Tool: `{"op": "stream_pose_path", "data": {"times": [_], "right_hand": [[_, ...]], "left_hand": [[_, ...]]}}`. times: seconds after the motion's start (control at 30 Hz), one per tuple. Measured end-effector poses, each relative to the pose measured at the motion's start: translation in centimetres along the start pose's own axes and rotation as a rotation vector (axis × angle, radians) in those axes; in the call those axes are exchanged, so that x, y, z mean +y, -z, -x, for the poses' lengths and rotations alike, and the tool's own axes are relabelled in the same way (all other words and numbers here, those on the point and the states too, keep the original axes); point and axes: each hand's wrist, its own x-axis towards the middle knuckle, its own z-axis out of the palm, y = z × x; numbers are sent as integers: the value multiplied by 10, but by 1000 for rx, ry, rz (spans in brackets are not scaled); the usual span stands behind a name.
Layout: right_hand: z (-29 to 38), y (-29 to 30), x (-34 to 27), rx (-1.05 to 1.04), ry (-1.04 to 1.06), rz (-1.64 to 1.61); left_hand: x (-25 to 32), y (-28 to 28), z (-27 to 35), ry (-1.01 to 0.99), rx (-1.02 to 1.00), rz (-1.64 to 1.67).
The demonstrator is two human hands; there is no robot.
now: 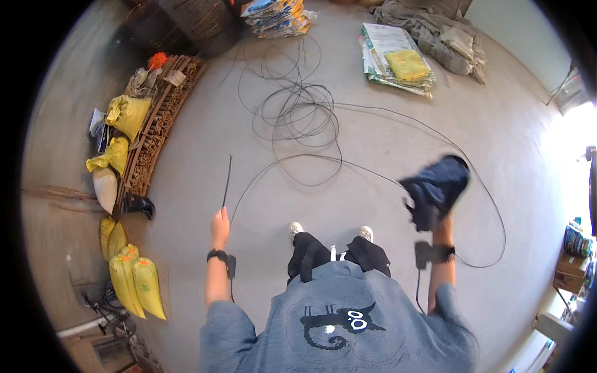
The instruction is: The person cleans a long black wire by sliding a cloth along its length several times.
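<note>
My left hand (220, 228) is closed around a dark cable (227, 179), whose short end points forward from the fist. A thin length of it curves from that hand across the floor. In my right hand (443, 228) is a bunched dark cloth (436, 189), blurred at its edges; the cloth hides most of the fingers. A thin dark line meets the cloth's left side. Loose coils of thin dark cable (303, 114) lie on the grey floor in front of me, and one long loop sweeps out around my right arm.
Along the left stand a slatted wooden rack (154, 135), a black boot (138, 205) and yellow sacks (147, 284). Ahead lie a stack of folded bags (275, 18) and flat sacks with a yellow folded cloth (407, 65). Grey sheeting (443, 46) is heaped behind them.
</note>
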Motion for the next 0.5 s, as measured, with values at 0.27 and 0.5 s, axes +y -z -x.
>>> {"op": "stream_pose_path", "data": {"times": [0.27,0.5], "right_hand": [[57,176,-12,295,387,709],[30,211,14,152,447,516]], "left_hand": [[235,41,-47,-164,158,-67],[391,129,-7,-525,274,-259]]}}
